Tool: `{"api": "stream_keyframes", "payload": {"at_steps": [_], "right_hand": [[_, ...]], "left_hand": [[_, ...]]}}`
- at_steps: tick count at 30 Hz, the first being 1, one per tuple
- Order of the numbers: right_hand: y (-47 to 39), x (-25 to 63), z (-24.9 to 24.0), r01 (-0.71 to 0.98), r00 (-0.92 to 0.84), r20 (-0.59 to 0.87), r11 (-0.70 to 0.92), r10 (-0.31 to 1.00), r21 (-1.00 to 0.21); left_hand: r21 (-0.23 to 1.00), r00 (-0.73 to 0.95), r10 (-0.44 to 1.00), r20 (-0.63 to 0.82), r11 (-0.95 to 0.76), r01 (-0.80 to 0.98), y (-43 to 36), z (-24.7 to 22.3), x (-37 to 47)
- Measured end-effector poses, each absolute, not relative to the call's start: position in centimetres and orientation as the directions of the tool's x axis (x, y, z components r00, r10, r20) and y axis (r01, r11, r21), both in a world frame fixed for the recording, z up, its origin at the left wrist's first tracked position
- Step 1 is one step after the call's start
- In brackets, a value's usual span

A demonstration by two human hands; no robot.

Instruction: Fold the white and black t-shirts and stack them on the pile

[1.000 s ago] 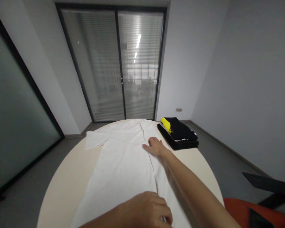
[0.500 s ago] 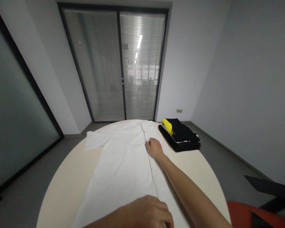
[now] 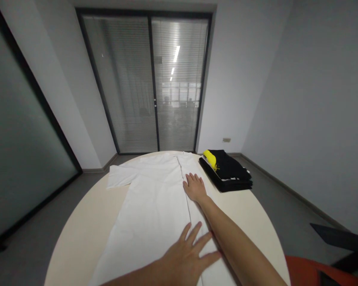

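Observation:
A white short-sleeved shirt (image 3: 149, 198) lies spread on the round cream table (image 3: 77, 234), one sleeve pointing left and its right part folded over lengthwise. My right hand (image 3: 195, 187) rests on the folded strip near the upper part of the shirt, fingers extended and slightly apart. Closer to me, my left hand (image 3: 189, 252) is over the lower part of the shirt with its fingers spread wide, across the fold's edge. Neither hand grips the cloth.
Folded black clothes (image 3: 229, 171), the top one with a yellow print, are stacked at the table's back right. A red chair (image 3: 310, 268) stands at the lower right. Behind the table is a glass door with blinds (image 3: 179, 119).
My left hand has opened from a closed shape, its fingers now spread over the cloth and farther forward. My right hand has uncurled its fingers in nearly the same place.

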State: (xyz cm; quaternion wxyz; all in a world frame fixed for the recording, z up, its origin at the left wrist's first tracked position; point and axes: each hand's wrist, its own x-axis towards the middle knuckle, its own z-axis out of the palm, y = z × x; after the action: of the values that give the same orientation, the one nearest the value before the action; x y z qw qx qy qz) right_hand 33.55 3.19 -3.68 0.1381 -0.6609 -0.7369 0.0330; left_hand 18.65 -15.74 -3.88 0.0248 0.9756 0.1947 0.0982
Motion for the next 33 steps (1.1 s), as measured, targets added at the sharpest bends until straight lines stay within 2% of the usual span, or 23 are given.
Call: {"api": "stream_keyframes", "payload": {"at_steps": [5, 11, 14, 18, 20, 21, 24, 26, 29, 33], "right_hand": [[2.7, 34.6, -3.4, 0.954, -0.110, 0.151, 0.147, 0.982, -0.261], [1.7, 37.3, -2.8, 0.952, -0.129, 0.107, 0.153, 0.986, -0.265], [1.3, 38.1, -2.6, 0.953, -0.117, 0.105, 0.142, 0.987, -0.267], [1.1, 38.2, -2.5, 0.961, -0.110, 0.115, 0.136, 0.987, -0.243], [1.3, 38.1, -2.7, 0.964, -0.113, 0.112, 0.136, 0.987, -0.228], [1.3, 38.0, -2.7, 0.965, -0.115, 0.109, 0.137, 0.987, -0.224], [1.6, 38.0, -3.0, 0.966, -0.117, 0.101, 0.137, 0.988, -0.221], [1.7, 38.1, -3.1, 0.966, -0.123, 0.087, 0.139, 0.989, -0.216], [1.9, 38.2, -3.0, 0.969, -0.126, 0.066, 0.137, 0.990, -0.204], [2.3, 37.6, -2.4, 0.975, -0.106, 0.028, 0.110, 0.994, -0.194]], "left_hand": [[0.002, 0.889, 0.403, 0.217, -0.911, 0.412, -16.6, -3.9, 20.7], [0.006, 0.865, 0.430, 0.257, -0.896, 0.444, -17.5, -4.4, 24.5], [0.081, 0.849, 0.451, 0.276, -0.891, 0.447, -18.0, -5.0, 25.5], [0.309, 0.800, 0.513, 0.311, -0.851, 0.426, -17.1, -3.5, 24.6], [0.410, 0.708, 0.635, 0.309, -0.761, 0.503, -15.0, -1.9, 22.9], [0.420, 0.641, 0.715, 0.279, -0.691, 0.588, -13.6, -1.1, 21.7], [0.323, 0.319, 0.917, 0.241, -0.386, 0.864, -8.3, 0.3, 16.7], [0.233, 0.142, 0.965, 0.218, -0.193, 0.953, -5.4, 0.0, 13.0], [0.150, -0.047, 0.992, 0.121, 0.028, 0.988, -3.5, -1.6, 8.9], [0.103, -0.049, 0.995, 0.087, 0.040, 0.994, -4.0, -3.0, 7.2]]}}
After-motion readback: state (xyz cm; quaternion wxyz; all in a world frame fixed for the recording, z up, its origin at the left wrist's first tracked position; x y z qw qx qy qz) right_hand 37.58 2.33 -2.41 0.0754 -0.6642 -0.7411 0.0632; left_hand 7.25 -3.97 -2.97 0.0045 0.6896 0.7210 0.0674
